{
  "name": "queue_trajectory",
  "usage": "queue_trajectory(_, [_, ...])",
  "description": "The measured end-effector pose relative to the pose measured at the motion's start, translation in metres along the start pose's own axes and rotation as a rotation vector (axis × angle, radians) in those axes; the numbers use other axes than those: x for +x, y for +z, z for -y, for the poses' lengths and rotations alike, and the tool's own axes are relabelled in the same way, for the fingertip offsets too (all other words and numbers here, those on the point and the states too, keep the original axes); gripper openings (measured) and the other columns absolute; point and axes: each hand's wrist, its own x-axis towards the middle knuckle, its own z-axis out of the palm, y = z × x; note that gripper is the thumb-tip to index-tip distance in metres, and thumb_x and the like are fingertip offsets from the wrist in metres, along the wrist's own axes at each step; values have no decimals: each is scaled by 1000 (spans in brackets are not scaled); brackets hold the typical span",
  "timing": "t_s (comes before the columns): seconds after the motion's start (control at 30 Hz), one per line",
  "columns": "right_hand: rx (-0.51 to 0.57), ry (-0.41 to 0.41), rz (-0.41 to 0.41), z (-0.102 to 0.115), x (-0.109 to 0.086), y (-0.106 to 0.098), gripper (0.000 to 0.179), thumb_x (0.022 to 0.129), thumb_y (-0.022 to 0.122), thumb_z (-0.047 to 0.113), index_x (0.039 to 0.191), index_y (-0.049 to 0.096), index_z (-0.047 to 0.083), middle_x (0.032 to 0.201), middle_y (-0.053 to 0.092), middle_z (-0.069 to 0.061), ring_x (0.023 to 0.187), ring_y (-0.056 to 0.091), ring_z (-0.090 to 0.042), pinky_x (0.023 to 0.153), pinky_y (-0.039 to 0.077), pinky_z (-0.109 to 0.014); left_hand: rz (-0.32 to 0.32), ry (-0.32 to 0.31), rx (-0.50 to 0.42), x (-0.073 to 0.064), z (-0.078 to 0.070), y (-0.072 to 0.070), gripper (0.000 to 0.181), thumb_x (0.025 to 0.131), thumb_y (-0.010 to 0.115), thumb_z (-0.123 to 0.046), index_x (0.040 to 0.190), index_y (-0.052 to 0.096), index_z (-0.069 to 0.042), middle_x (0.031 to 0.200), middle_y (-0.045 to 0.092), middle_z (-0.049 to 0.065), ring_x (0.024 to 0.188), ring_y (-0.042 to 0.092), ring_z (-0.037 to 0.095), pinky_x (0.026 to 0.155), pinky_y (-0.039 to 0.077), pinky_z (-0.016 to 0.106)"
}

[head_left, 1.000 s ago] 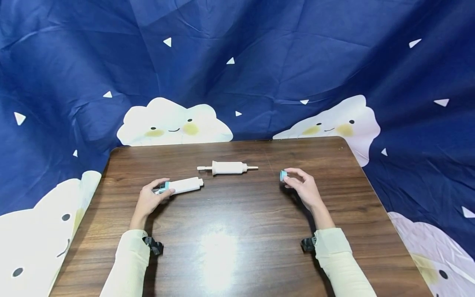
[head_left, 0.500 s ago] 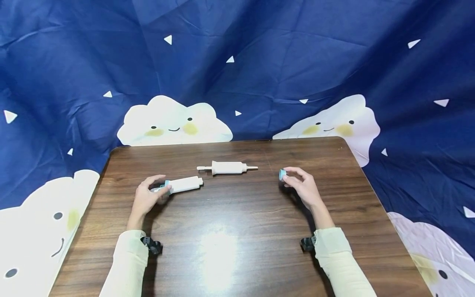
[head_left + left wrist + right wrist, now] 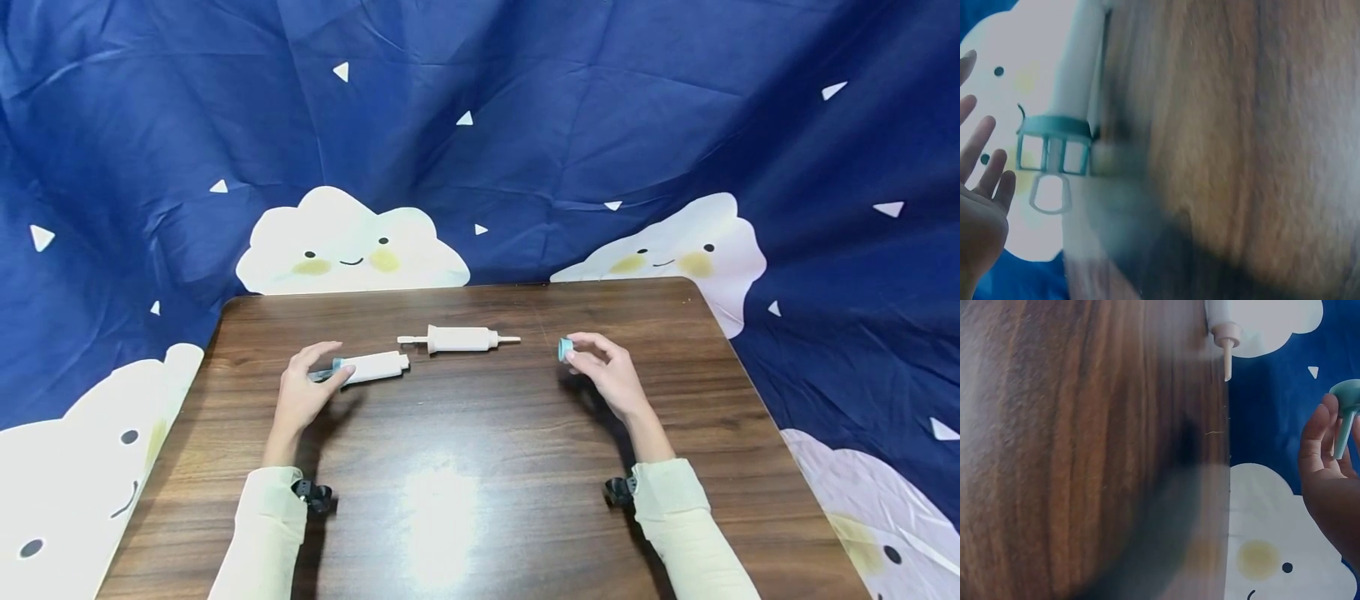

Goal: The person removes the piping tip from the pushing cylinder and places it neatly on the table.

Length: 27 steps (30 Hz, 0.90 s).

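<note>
A white toy syringe (image 3: 375,367) with a teal collar and a ring-ended plunger lies on the left part of the table. My left hand (image 3: 303,398) is spread around its teal end, with fingers straight and apart from it in the left wrist view. My right hand (image 3: 611,379) pinches a teal funnel-shaped piece (image 3: 1345,395) between thumb and fingers; its thin stem points toward the palm in the right wrist view. Between the hands, farther back, lies a second, cream-white syringe (image 3: 459,339), its narrow tip toward the right.
The brown wooden table (image 3: 525,467) carries a bright glare spot at its front middle. Behind it hangs a blue cloth (image 3: 525,167) printed with clouds. A black wrist camera (image 3: 313,496) is strapped at the left cuff, another black wrist camera (image 3: 619,492) at the right.
My left fingers have spread wider around the teal end, and that syringe has shifted slightly toward the back. My right hand has moved a little left with the teal piece.
</note>
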Motion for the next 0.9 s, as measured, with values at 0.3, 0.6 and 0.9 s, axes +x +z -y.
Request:
queue_trajectory(0.3, [10, -41, 30, 17, 4, 12, 38, 96, 68, 1, 127, 56, -17, 105, 63, -10, 86, 69, -13, 78, 60, -33, 28, 97, -27, 1, -30, 15, 44, 86, 84, -22, 126, 70, -11, 134, 62, 11, 128, 50, 33, 104, 38, 55])
queue_trajectory(0.6, [7, -87, 70, 31, 4, 25, 34, 95, 68, -2, 124, 58, -16, 102, 65, -9, 87, 70, -19, 79, 60, -37, 54, 213, -120, 0, -62, 35, 45, 83, 85, -14, 126, 70, -10, 128, 66, 8, 122, 58, 28, 103, 42, 42])
queue_trajectory(0.9, [-41, -127, 106, 45, 6, 39, 32, 94, 69, -1, 123, 62, -13, 107, 67, -12, 86, 70, -17, 77, 59, -29, 86, 203, -231, -12, -119, 41, 41, 84, 80, 2, 124, 69, 1, 123, 65, 24, 110, 61, 34, 96, 50, 46])
